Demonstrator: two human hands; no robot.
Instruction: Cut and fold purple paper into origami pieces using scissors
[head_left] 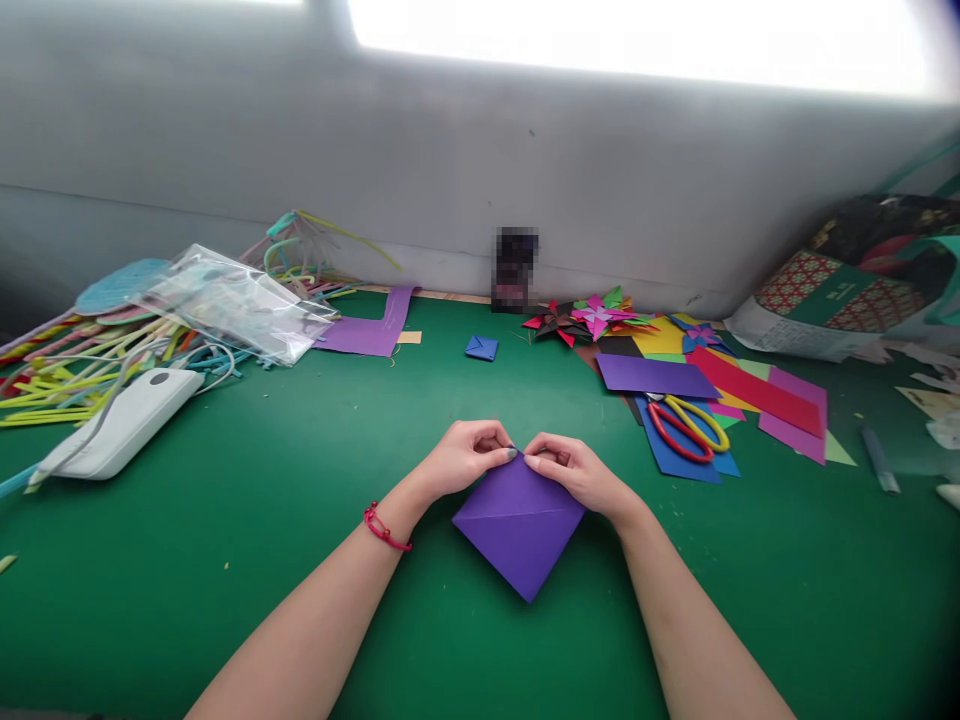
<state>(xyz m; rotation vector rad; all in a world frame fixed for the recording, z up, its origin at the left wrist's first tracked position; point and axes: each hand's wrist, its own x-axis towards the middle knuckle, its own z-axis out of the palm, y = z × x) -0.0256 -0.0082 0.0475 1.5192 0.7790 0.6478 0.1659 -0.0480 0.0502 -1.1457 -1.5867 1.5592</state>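
Observation:
A square of purple paper (520, 540) lies turned like a diamond on the green table, with a crease running across its middle. My left hand (474, 455) pinches its far corner between thumb and fingers. Close beside it, my right hand (570, 468) grips the same corner from the other side, its fingers curled over the paper's right edge. Beyond my hands sits a small folded blue paper (481, 347).
Scissors (686, 428) with red and yellow handles rest on coloured paper sheets at right, near folded paper flowers (596, 315). Pipe cleaners, a plastic bag (240, 300) and a white power strip (120, 425) crowd the left. A patterned bag (832, 290) stands back right.

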